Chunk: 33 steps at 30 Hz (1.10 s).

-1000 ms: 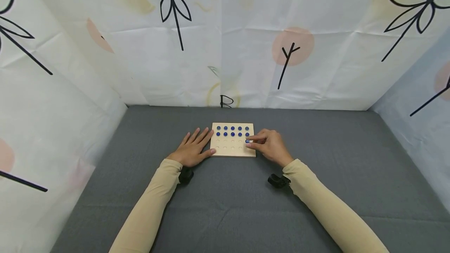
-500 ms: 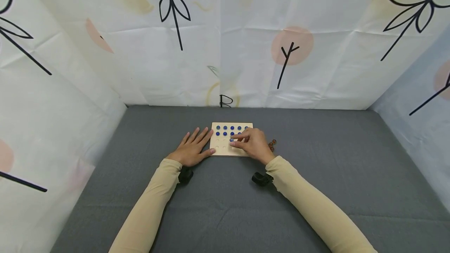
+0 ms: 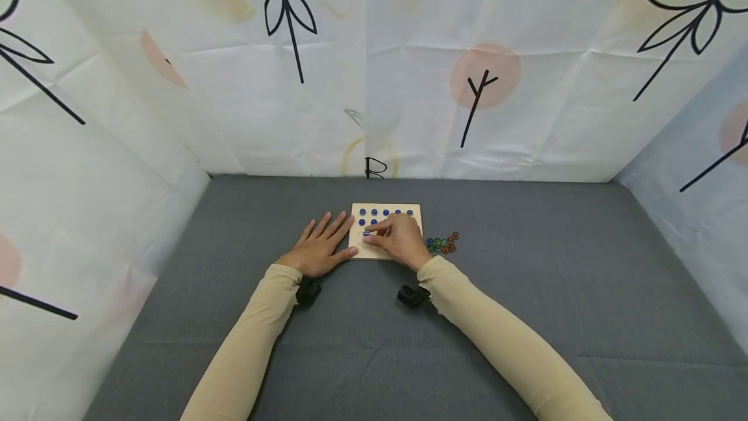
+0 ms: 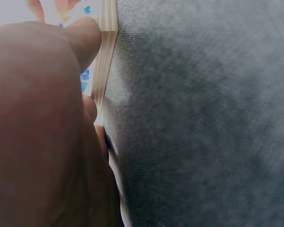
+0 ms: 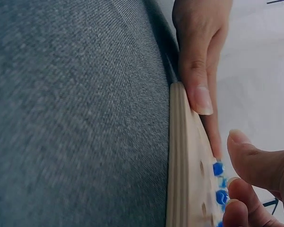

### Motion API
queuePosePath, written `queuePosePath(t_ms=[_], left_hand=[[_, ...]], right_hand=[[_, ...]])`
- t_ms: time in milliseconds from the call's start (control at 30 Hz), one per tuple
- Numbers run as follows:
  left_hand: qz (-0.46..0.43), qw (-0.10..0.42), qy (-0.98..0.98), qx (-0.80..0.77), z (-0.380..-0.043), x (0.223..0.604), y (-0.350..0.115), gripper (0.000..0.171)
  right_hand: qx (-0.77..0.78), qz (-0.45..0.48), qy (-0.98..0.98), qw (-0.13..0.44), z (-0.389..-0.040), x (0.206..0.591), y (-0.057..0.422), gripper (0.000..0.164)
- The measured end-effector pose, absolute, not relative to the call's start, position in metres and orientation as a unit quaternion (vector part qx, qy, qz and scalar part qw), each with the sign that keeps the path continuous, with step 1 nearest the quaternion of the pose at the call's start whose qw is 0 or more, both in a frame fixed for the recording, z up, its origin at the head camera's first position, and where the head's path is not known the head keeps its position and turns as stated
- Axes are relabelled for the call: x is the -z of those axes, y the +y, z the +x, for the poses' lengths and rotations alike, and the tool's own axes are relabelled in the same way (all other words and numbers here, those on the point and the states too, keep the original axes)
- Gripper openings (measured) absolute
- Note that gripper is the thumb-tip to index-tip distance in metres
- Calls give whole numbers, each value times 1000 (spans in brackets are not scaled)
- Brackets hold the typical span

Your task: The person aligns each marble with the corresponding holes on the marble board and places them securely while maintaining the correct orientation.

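Note:
A pale wooden board (image 3: 398, 254) with rows of round holes lies on the grey cloth. Blue marbles (image 3: 374, 212) fill the holes of its far rows. My left hand (image 3: 314, 255) rests flat with fingers spread at the board's left edge, its thumb on the near left corner. Over the board, my right hand (image 3: 404, 239) pinches a blue marble (image 3: 366, 234) between thumb and fingertips, near the left end of the third row. The right hand hides part of the board. In the right wrist view, seated marbles (image 5: 222, 196) show beside the right fingers.
Loose green, blue and brown marbles (image 3: 444, 243) lie on the grey cloth (image 3: 526, 265), just right of the board. A white curtain (image 3: 409, 122) with leaf and flower drawings stands behind and at both sides.
The right hand has moved left across the board with the blue marble, uncovering the loose marbles on the right. The left hand has stayed in place.

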<state>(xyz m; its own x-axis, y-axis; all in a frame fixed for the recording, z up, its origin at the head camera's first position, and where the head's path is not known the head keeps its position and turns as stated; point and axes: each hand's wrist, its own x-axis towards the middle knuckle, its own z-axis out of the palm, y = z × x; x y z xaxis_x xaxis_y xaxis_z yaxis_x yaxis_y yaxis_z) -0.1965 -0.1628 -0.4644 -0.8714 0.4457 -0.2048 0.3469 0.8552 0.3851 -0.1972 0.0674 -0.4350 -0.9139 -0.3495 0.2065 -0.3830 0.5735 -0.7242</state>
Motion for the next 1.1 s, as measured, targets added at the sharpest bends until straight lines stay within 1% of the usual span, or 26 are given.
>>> queuePosePath(t_ms=[133, 500, 767, 1100], left_hand=[[211, 144, 952, -171, -197, 465, -163, 81], [212, 141, 953, -165, -200, 473, -164, 78], [212, 146, 953, -163, -200, 471, -164, 78], [212, 135, 954, -162, -198, 467, -161, 77]], right_hand=[[-400, 194, -896, 13, -201, 437, 62, 21], [-381, 163, -910, -1, -204, 439, 53, 21], [-359, 154, -921, -2, -205, 439, 50, 21], [-352, 153, -923, 1, -206, 440, 49, 22]])
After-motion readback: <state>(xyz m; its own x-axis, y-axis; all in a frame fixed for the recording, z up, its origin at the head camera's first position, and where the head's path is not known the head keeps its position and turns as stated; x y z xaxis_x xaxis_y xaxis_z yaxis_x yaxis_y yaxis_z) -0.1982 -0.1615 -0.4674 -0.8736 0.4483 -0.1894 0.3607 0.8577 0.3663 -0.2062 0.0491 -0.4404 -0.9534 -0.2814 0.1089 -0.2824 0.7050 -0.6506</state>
